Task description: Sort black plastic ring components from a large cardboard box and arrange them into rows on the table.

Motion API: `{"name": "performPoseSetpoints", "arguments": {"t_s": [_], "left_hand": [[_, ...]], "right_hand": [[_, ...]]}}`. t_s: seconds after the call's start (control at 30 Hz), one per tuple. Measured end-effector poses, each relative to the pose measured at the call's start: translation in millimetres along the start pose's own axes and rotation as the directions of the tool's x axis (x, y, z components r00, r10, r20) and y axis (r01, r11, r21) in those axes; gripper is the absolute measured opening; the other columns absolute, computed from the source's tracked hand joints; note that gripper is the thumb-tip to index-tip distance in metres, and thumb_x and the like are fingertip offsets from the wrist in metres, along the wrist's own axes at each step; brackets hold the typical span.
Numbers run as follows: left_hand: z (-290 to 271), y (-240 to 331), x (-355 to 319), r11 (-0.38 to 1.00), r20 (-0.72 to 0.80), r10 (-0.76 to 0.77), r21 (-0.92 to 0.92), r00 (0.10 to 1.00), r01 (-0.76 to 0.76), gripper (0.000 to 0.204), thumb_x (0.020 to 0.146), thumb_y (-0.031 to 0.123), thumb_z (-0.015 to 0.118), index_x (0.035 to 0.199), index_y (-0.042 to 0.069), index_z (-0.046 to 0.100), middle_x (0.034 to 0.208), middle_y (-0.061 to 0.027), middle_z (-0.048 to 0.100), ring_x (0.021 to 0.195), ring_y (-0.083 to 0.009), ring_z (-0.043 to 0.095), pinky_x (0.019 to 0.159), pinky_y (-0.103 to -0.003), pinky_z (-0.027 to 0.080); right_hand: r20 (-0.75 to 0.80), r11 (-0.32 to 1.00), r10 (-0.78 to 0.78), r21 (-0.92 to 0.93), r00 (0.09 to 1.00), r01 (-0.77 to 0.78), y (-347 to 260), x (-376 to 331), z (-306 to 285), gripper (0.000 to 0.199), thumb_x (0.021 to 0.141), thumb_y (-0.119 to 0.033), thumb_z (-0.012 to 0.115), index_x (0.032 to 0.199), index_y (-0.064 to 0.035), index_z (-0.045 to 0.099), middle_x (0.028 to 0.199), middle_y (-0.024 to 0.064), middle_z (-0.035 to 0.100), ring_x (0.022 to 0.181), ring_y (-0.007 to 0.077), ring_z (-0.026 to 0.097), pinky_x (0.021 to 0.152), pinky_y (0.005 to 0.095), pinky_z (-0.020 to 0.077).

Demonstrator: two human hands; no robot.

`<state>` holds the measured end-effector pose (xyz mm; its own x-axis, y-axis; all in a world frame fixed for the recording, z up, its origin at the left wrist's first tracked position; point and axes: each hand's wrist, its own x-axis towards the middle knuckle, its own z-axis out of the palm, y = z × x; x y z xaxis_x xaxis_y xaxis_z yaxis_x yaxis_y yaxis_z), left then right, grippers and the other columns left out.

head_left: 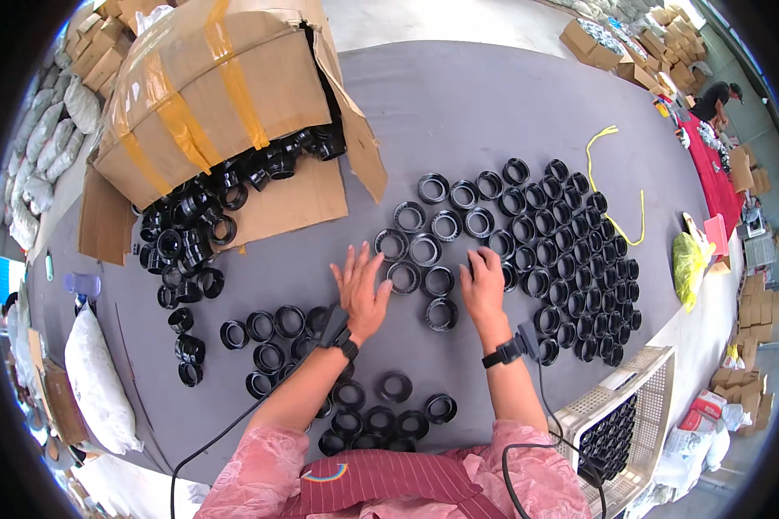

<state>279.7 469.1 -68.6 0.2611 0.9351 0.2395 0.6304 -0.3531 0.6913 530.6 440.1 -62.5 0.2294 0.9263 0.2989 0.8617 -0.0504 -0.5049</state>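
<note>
Short glossy black rings, like plastic pipe collars, cover much of the grey table [459,95]. My left hand [361,290] is open, palm down and fingers spread. Its fingertips are close to a black ring [391,245], and its thumb is beside another ring [403,278]. My right hand [485,281] is curled with thumb and fingers bent over a dark piece, apparently a black ring, mostly hidden under the fingers. Between my hands stand loose rings [440,281]. Right of my right hand, many rings [571,259] stand packed in a close group.
A taped cardboard box [208,86] lies tipped at the far left, spilling black rings [190,216]. More rings [268,357] lie near my left forearm. A beige crate [653,372] holding rings stands at the lower right. Yellow cord [590,164] lies at the right. Cables trail from both wristbands.
</note>
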Motion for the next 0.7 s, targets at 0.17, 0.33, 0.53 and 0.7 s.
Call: {"name": "performPoseSetpoints", "arguments": {"t_s": [0.17,0.33,0.53,0.7], "left_hand": [[-65.2,5.0,-55.1,0.999,0.056,0.032,0.029,0.998,-0.034,0.050,0.086,0.015,0.060,0.134,0.003,0.053,0.152,-0.0224,0.037,0.145,-0.0448,0.025,0.117,-0.063,0.006],[-134.7,-4.9,-133.1,0.995,0.063,-0.016,0.103,0.998,0.010,0.048,0.089,0.016,0.055,0.133,-0.002,0.050,0.151,-0.0281,0.036,0.143,-0.0474,0.026,0.116,-0.063,0.008],[-169.9,3.1,-213.9,0.976,0.044,-0.109,0.193,0.993,0.099,0.047,0.087,0.015,0.055,0.131,-0.002,0.051,0.150,-0.0274,0.037,0.143,-0.0486,0.026,0.116,-0.064,0.009],[-176.7,17.0,-256.9,0.968,0.052,-0.152,0.208,0.987,0.138,0.047,0.086,0.015,0.057,0.130,-0.002,0.052,0.150,-0.0271,0.037,0.143,-0.0486,0.026,0.116,-0.065,0.009]], "right_hand": [[0.206,0.975,-0.172,-0.105,0.963,0.196,-5.2,0.0,4.5,0.047,0.088,-0.019,0.065,0.132,-0.0065,0.055,0.138,0.0128,0.054,0.122,0.0329,0.052,0.111,0.0530,0.0306],[0.257,0.916,-0.113,-0.348,0.960,0.201,-16.3,-13.4,6.2,0.055,0.095,-0.032,0.055,0.142,-0.0052,0.046,0.147,0.0126,0.047,0.139,0.0326,0.039,0.116,0.0597,0.0173],[0.161,0.887,0.052,-0.461,0.986,0.028,-29.2,-12.4,8.3,0.067,0.096,-0.043,0.050,0.147,-0.0017,0.039,0.155,0.0213,0.032,0.146,0.0405,0.024,0.115,0.0646,0.0122],[0.464,0.892,-0.307,-0.163,0.831,0.421,-70.7,-52.8,13.5,0.072,0.090,-0.046,0.059,0.149,-0.0124,0.038,0.158,0.0127,0.030,0.147,0.0364,0.022,0.117,0.0618,0.0116]]}}
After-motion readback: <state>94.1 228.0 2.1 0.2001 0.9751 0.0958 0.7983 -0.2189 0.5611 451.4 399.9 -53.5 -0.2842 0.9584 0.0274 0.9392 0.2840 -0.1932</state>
